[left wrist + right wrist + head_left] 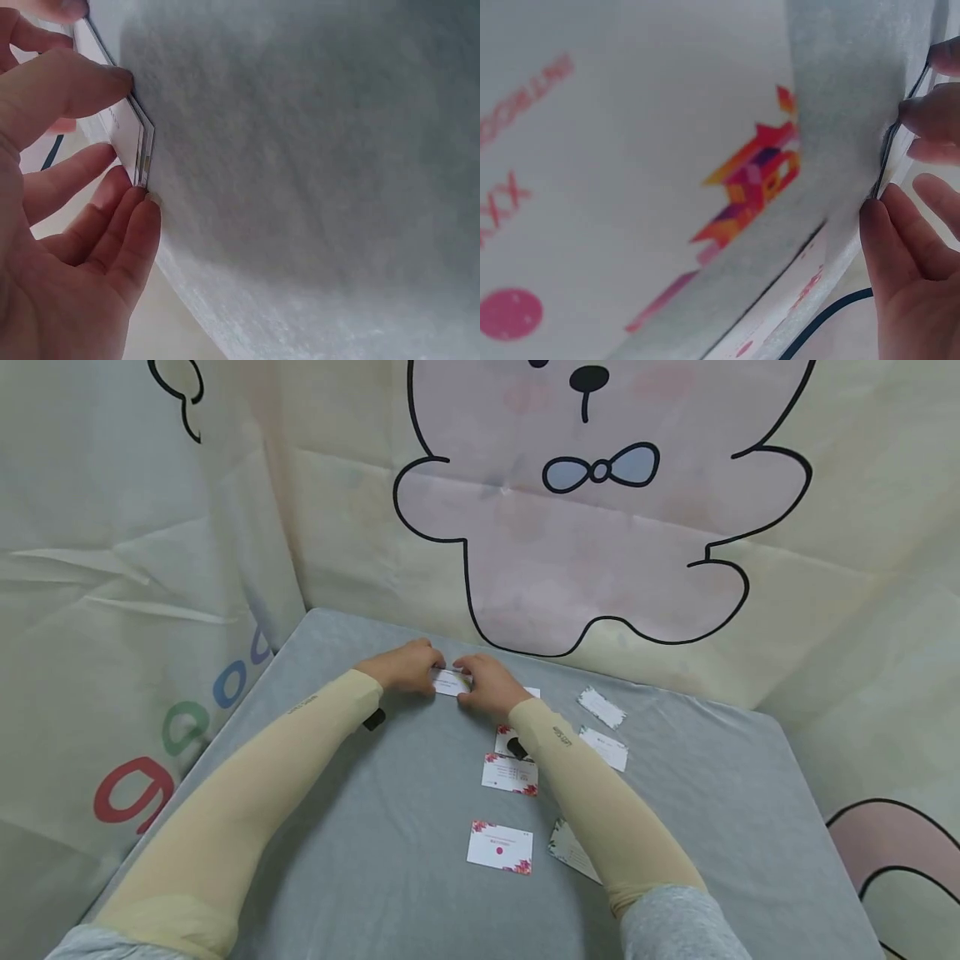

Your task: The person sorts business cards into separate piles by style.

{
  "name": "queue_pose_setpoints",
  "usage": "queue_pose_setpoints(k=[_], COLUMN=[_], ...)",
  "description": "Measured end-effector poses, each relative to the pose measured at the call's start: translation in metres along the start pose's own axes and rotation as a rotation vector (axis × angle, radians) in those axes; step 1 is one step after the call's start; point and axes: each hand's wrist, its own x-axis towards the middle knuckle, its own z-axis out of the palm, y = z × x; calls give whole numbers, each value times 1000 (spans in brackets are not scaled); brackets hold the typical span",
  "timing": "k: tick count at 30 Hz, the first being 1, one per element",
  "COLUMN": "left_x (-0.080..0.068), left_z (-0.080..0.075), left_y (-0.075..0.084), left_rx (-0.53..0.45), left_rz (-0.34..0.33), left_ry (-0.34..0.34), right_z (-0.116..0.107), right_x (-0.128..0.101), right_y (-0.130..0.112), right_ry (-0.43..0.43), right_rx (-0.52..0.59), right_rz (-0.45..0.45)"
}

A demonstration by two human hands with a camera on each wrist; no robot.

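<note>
Card stack (451,683): sat near the table's (360,860) far edge | left hand (406,667): thumb and fingers pinched its left end | right hand (492,686): thumb and fingers pinched its right end | red-flowered cards (500,847): lay mid-table | leaf-bordered cards (603,749): lay right of mid-table

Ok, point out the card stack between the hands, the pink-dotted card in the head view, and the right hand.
Card stack (450,682), head view: top card's white face.
Pink-dotted card (500,847), head view: middle of its face.
Right hand (492,686), head view: back of the hand.
</note>
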Motion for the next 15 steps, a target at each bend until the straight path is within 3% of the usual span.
queue_pose_setpoints(k=[9,15], left_x=[-4,-2], left_z=[-2,6], left_y=[3,17], left_rx=[12,83], left_rz=[-31,-29], left_ry=[22,46], right_z=[0,-11], right_x=[3,-15], right_y=[4,23], right_ry=[-13,-19], right_rx=[-2,36], right_rz=[5,27])
